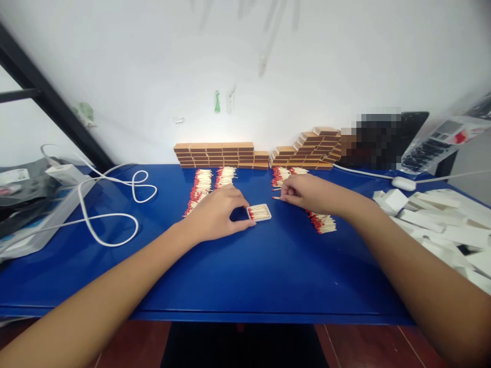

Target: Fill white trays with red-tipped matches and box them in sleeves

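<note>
My left hand point(217, 213) rests on the blue table point(238, 276), its thumb and fingers pinching the left end of a small open matchbox tray point(261, 212) filled with red-tipped matches. My right hand point(307, 193) lies just right of the tray, fingers curled, pinching a match or two point(276, 197) from a pile of matches point(322, 222). More rows of loose matches point(201, 186) lie behind my left hand.
Stacks of brown matchbox sleeves point(218, 155) line the wall, with a taller heap point(314, 148) to the right. White box trays point(441, 220) pile up at the right. A white cable point(111, 214) and charger point(65, 174) lie at the left.
</note>
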The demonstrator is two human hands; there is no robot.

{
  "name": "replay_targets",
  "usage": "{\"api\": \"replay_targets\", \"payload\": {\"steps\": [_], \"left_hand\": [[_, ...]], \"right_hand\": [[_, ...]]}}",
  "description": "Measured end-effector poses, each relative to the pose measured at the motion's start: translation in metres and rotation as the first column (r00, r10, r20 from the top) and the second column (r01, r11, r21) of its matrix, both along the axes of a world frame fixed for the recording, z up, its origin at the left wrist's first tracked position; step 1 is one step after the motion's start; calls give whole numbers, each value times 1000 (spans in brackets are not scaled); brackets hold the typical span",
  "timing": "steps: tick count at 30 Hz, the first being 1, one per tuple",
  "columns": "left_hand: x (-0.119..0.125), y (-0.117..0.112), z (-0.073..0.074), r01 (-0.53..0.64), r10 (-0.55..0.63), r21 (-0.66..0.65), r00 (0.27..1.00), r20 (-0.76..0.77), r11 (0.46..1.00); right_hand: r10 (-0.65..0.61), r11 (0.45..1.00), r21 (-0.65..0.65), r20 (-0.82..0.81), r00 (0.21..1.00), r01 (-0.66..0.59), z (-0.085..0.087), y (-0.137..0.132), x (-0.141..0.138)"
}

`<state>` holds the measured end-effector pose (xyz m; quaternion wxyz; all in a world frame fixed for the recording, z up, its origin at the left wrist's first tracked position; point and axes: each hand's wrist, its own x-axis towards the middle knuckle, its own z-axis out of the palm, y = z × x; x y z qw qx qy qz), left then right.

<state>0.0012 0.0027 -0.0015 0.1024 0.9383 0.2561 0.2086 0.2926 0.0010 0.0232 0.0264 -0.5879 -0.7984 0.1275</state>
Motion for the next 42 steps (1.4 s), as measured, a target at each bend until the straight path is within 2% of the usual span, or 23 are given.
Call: {"api": "replay_targets", "payload": {"steps": [4,11,15,19,26,30,32,35,42], "left_hand": [[0,0,-1,3,-3,-4,1000,6,1000],[0,0,0,0,0,-4,1000,1,1000],[0,0,1,5,-5,-4,1000,-8,1000],[0,0,0,2,-2,3,1000,9,1000],[0,0,0,11,-12,2,999,31,1000],[0,0,0,8,-8,-10,1000,27,1000],[0,0,0,5,-5,-12,1000,21,1000],[0,0,0,5,-5,-6,1000,20,1000],[0,-1,1,7,-7,-2,1000,-14,1000]], "right_hand": [[15,1000,6,-18,1000,-15,0,-1,-1],[147,988,78,-210,967,-133,12,-24,-25],[220,975,84,-233,947,-206,6,-34,-40],[252,968,69,-222,942,-242,0,-34,-41],[208,973,145,-203,957,-180,9,-26,-29],[19,975,222,-85,996,1,11,-8,-5],[-52,977,206,-19,998,55,7,1,6],[-38,986,162,9,999,36,1,9,15],[-4,989,147,-9,1000,5,-7,10,10]]}}
